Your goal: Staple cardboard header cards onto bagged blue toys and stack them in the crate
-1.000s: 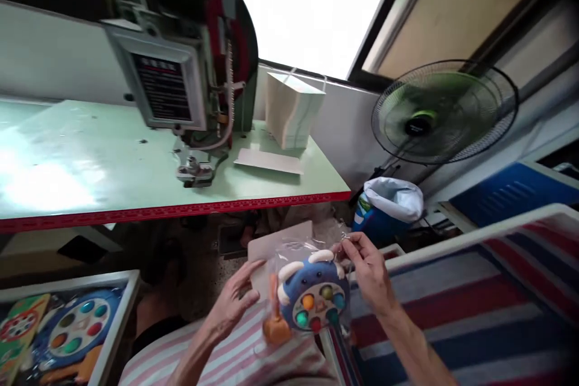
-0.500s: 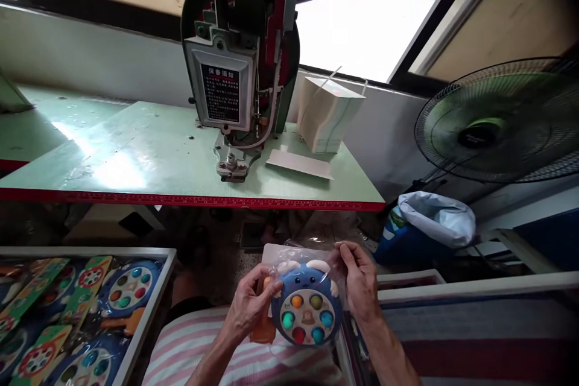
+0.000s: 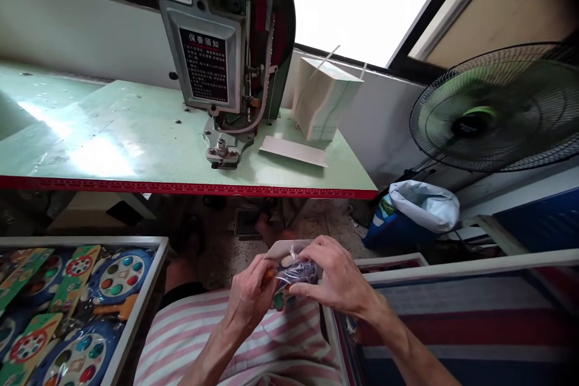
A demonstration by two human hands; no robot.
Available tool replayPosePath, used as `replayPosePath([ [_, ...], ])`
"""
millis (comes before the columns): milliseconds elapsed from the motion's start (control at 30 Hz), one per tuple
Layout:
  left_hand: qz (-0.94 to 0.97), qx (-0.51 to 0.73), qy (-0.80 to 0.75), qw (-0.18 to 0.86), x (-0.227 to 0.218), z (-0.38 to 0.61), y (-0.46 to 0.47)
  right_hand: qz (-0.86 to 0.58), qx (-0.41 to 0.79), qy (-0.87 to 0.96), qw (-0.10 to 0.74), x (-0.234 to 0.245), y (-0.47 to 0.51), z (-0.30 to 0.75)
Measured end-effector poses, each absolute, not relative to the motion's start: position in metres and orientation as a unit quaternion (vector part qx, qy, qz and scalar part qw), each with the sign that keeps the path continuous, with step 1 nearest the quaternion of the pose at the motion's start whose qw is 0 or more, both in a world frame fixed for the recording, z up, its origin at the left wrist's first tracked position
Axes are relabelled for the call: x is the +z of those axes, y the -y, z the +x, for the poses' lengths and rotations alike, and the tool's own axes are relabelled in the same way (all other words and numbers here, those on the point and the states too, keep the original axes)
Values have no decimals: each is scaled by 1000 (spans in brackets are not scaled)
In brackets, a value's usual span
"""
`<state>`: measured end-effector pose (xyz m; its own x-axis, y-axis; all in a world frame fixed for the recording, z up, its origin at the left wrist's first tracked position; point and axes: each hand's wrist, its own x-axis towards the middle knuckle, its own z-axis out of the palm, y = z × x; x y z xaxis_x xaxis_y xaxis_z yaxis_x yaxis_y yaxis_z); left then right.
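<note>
A blue round toy in a clear plastic bag sits low in the middle of the view, above my lap, with a white card behind it. My left hand is closed on the bag's left side, where an orange part shows. My right hand is closed over the top and right of the bag and hides most of the toy. Both hands hold the bagged toy.
A green table with a red front edge carries a large press machine, a stack of cards and one flat card. A tray of packed toys lies at the left. A fan and a bin stand at the right.
My right hand has moved from the bag's top corner to cover the toy, and the bag is folded down over it. The view has dropped slightly.
</note>
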<state>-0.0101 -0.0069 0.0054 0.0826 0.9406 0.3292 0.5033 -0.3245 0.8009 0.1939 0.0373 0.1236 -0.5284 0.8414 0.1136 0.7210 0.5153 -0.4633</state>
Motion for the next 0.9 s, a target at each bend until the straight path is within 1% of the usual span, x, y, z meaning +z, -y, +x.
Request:
replayPosePath([
  [100,704,424,-529,212,9,-11,9,-495,227,823,161,115,-39,187],
  [267,715,400,-550,161,6,-16,11,-518,309,778,177,105,-39,183],
  [367,715,397,-553,159,4,-16,13,-522,416,708,231,98,-37,177],
  [467,700,400,-559,196,3,-13,15,-522,522,608,291,93,-34,173],
  [533,695,399,-555,224,3,-12,17,-523,556,561,321,92,-31,173],
  [633,700,395,-540,248,4,-10,19,-519,557,537,364,92,-27,171],
  [733,711,386,-526,261,10,-11,19,-528,509,550,399,94,-24,167],
  [800,716,381,-519,268,15,-12,19,-524,483,573,405,96,-22,163],
  [900,719,380,-515,271,21,-13,16,-500,465,620,386,99,-19,160],
])
